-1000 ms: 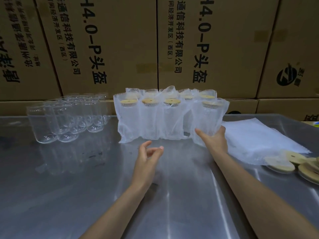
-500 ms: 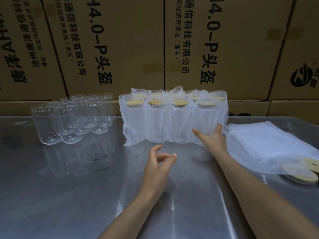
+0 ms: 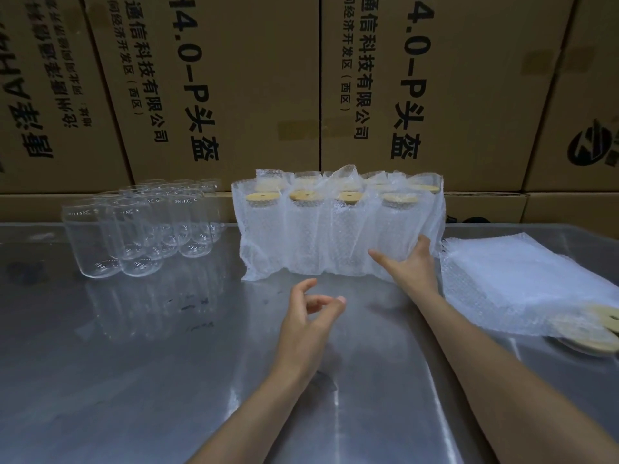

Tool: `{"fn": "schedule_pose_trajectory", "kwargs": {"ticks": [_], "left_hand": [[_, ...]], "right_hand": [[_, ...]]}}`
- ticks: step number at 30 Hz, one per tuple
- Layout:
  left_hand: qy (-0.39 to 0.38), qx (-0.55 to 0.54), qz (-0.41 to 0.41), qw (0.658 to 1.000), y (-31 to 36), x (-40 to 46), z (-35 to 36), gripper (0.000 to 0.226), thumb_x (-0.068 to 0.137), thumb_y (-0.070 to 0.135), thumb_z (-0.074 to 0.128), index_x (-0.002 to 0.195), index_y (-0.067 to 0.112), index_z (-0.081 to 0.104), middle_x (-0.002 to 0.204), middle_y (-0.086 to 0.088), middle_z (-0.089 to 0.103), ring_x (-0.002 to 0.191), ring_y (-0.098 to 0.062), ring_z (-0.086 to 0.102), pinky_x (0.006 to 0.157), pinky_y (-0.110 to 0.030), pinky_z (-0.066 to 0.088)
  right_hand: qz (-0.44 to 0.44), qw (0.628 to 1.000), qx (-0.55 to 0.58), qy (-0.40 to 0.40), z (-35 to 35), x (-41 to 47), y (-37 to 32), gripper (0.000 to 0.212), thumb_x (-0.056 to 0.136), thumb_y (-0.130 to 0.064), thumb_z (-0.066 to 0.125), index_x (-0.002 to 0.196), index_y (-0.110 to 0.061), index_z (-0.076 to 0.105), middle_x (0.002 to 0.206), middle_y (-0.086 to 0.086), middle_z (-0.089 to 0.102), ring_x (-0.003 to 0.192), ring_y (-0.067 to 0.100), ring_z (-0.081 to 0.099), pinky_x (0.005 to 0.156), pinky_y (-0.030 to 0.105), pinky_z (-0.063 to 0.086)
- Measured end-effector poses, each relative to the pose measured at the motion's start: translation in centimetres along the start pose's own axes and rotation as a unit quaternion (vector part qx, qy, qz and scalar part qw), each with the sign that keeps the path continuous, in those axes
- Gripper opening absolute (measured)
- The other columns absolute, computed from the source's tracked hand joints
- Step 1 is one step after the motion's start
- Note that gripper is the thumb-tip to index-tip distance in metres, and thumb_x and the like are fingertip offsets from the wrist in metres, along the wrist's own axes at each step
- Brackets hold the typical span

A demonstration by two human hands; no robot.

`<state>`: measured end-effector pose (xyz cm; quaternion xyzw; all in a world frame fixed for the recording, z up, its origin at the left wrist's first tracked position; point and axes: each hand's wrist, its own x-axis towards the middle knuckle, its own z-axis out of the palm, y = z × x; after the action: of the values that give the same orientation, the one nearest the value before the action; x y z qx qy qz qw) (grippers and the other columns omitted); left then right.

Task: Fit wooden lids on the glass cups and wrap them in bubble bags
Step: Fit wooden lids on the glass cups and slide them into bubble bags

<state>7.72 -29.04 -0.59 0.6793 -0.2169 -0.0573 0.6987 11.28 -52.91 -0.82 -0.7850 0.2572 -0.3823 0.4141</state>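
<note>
Head view: right hand (image 3: 410,267) presses open against wrapped cups (image 3: 338,229); left hand (image 3: 310,316) hovers loosely curled, empty; best nudged gently.

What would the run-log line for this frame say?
right hand: touches rightmost wrapped cup | left hand: holds nothing, above table | bare glass cups: left | bubble bags, lids: right
</note>
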Motion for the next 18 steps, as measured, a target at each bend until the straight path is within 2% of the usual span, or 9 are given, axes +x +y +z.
{"fn": "schedule_pose_trajectory", "kwargs": {"ticks": [6,11,13,18], "left_hand": [[0.005,-0.008,0.008,1.0,0.0,0.0,-0.1,0.039,0.09,0.018,0.063,0.125,0.022,0.046,0.097,0.004,0.064,0.096,0.001,0.057,0.077,-0.007,0.037],[0.016,-0.004,0.009,1.0,0.1,-0.1,-0.1,0.037,0.09,0.017,0.063,0.123,0.022,0.046,0.093,0.007,0.063,0.087,0.009,0.055,0.07,0.003,0.036],[0.022,0.0,0.01,1.0,0.3,-0.2,-0.1,0.037,0.09,0.015,0.062,0.123,0.02,0.046,0.09,0.008,0.062,0.086,0.009,0.054,0.069,0.004,0.035],[0.037,0.022,0.0,0.999,0.8,-0.8,-0.1,0.037,0.09,0.012,0.062,0.123,0.017,0.048,0.087,0.008,0.061,0.085,0.004,0.055,0.077,-0.012,0.037]], "right_hand": [[-0.001,0.999,-0.016,0.03,-0.9,-1.4,-0.3,0.112,0.06,-0.06,0.081,0.145,-0.014,0.024,0.143,0.01,0.042,0.132,0.027,0.041,0.104,0.042,0.04],[0.001,0.999,-0.03,0.026,-1.7,-3.1,-0.5,0.106,0.069,-0.05,0.081,0.146,-0.012,0.021,0.144,0.011,0.038,0.134,0.027,0.038,0.106,0.043,0.039],[-0.001,0.999,-0.042,0.029,-2.1,-4.1,-0.7,0.097,0.074,-0.046,0.078,0.146,-0.012,0.022,0.144,0.01,0.038,0.133,0.027,0.037,0.102,0.043,0.038],[-0.043,0.992,-0.105,0.049,-3.0,-7.8,-2.4,0.07,0.087,-0.031,0.067,0.142,-0.009,0.028,0.141,0.01,0.038,0.127,0.027,0.044,0.089,0.04,0.043]]}}
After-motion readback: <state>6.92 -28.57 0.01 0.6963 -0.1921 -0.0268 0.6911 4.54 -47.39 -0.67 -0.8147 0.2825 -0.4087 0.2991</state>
